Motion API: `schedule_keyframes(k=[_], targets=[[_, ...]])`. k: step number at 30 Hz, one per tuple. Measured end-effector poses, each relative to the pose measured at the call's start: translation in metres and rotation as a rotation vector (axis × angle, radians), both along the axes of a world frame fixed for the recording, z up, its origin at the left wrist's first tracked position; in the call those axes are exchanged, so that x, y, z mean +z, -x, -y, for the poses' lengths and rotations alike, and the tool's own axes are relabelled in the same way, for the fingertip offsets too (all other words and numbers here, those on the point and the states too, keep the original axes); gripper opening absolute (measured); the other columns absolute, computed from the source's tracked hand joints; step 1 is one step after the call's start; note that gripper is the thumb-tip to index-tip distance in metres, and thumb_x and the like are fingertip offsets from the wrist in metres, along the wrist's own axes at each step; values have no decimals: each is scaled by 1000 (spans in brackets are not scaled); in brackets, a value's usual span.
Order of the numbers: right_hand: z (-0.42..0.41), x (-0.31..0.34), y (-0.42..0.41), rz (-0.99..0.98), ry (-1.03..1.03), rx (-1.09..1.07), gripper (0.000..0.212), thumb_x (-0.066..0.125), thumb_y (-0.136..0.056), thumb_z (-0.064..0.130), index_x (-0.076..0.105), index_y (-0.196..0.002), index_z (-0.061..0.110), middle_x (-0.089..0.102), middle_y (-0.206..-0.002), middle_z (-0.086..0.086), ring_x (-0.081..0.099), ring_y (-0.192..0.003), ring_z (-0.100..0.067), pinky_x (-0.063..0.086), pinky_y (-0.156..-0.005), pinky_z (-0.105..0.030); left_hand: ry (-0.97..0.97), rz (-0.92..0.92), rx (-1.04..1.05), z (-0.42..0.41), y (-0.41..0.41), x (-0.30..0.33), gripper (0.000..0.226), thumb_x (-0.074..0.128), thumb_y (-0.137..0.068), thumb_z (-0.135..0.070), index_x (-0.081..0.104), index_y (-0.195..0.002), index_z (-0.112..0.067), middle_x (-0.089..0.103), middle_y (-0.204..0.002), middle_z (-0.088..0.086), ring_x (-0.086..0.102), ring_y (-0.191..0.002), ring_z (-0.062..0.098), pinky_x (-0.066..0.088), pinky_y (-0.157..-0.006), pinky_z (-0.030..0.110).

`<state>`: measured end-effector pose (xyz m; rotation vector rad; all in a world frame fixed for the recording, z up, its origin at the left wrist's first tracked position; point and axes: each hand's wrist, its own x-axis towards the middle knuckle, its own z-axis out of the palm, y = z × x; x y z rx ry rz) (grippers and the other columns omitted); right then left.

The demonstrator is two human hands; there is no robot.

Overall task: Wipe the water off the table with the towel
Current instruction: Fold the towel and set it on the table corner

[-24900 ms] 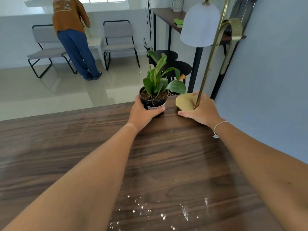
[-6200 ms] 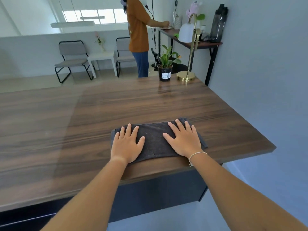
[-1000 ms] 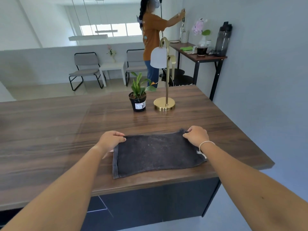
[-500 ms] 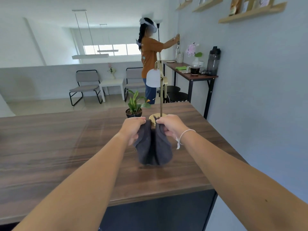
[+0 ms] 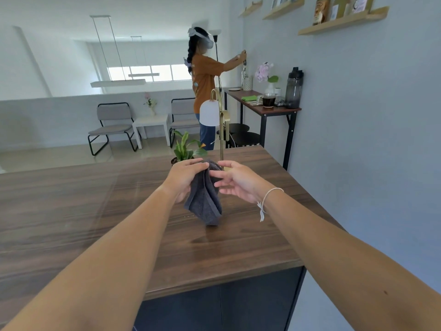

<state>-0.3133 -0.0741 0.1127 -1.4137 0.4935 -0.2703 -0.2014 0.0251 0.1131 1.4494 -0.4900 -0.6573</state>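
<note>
Head view: dark towel [image 5: 204, 199] up off the table [image 5: 71, 211], folded and dangling, lower tip just above the wood. Left hand [image 5: 185, 179] clamped round its top. Right hand [image 5: 238, 181] spread loose, fingertips brushing the cloth. Potted plant [image 5: 186, 149] and brass lamp [image 5: 220, 130] just behind.

Dark grey terry towel [image 5: 203, 199] is off the dark wood-grain table [image 5: 71, 211] now, no longer spread flat; it hangs bunched from the left hand [image 5: 183, 179] alone. Right hand [image 5: 238, 181] has let go since half a second back, fingers spread, fingertips beside the cloth.
</note>
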Motion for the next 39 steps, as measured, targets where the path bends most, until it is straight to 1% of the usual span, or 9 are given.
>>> schedule_keyframes(k=[4,7,11,14,19,25,28,31,39], targets=[[2,-10,-7,-2,22,-25,48,57,-89,1,44,-133,16,71,-91,5,53,-69,-11,44,-62,-23,-14,38,29,-4,-5,-2,31,52,-89,-3,62,-117,-10,67,-87,3,62,-73,13,51,-58,22],[10,-20,-9,-28,110,-219,40,61,-87,6,53,-125,15,65,-96,0,49,-69,-10,40,-59,-21,-21,69,14,-8,-7,-1,30,48,-89,-2,61,-114,-12,67,-88,3,62,-76,14,50,-66,27],[13,-37,-8,-196,96,-124,47,60,-88,19,46,-133,20,47,-123,0,41,-110,-18,37,-88,-33,-18,34,-4,-18,-14,2,30,41,-87,0,60,-104,-16,64,-92,4,58,-80,16,47,-71,29],[7,-47,-16,-189,-11,-9,29,60,-90,24,55,-119,19,56,-125,-1,50,-111,-21,33,-106,-42,-23,35,-15,-25,-19,3,30,38,-87,-1,59,-95,-21,61,-91,3,55,-79,15,46,-68,30],[4,-43,-23,24,-63,-130,21,57,-93,15,59,-115,13,67,-101,-2,63,-86,-14,51,-74,-27,-60,132,107,-38,-33,1,26,40,-89,-1,55,-101,-17,59,-87,2,53,-72,12,43,-59,27],[-12,-60,-50,-44,35,-116,18,59,-92,17,62,-109,13,68,-99,-5,63,-86,-18,52,-76,-33,-124,45,157,-59,-56,-33,22,41,-89,-2,54,-90,-20,57,-83,1,52,-68,14,42,-59,29],[-13,-80,-52,-191,238,-192,26,64,-88,25,61,-112,15,67,-118,-11,64,-98,-24,52,-87,-38,-209,16,162,-68,-62,-53,31,44,-90,-8,50,-119,-19,57,-97,2,53,-78,16,44,-68,31],[-20,-91,-47,-388,646,-188,53,56,-91,35,45,-138,15,51,-139,-10,52,-123,-27,40,-100,-35,-343,171,230,-77,-67,-70,45,47,-92,-15,41,-137,-18,54,-112,4,49,-100,21,40,-91,35],[-94,-141,-86,-512,1158,151,64,26,-97,53,18,-152,21,5,-162,-6,0,-149,-30,-4,-118,-49,-787,792,122,-114,-85,-127,48,38,-94,-12,41,-142,-15,43,-148,9,37,-137,28,27,-113,38]])
